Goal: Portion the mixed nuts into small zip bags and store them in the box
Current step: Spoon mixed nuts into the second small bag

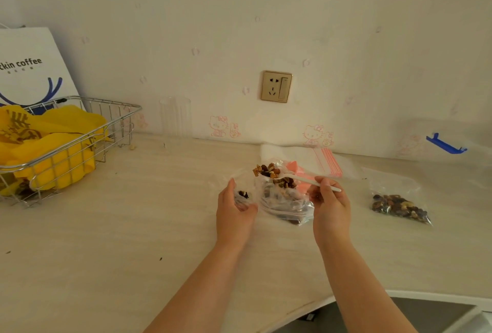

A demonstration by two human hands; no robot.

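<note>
My left hand (234, 213) holds a small clear zip bag (241, 186) upright, with a few dark nuts in its bottom. My right hand (330, 202) pinches the handle of a white plastic spoon (300, 178) heaped with mixed nuts (267, 170), held just right of the small bag's mouth. Below the spoon lies the large clear bag of mixed nuts (287, 199) on the table. A filled small zip bag (399, 203) lies to the right. A stack of empty zip bags with red strips (316, 158) lies by the wall.
A wire basket (80, 143) with yellow bags stands at the left, a white coffee paper bag (29, 66) behind it. A clear plastic box with a blue clip (444, 145) sits at the far right by the wall. The table edge (346, 295) drops off at the lower right.
</note>
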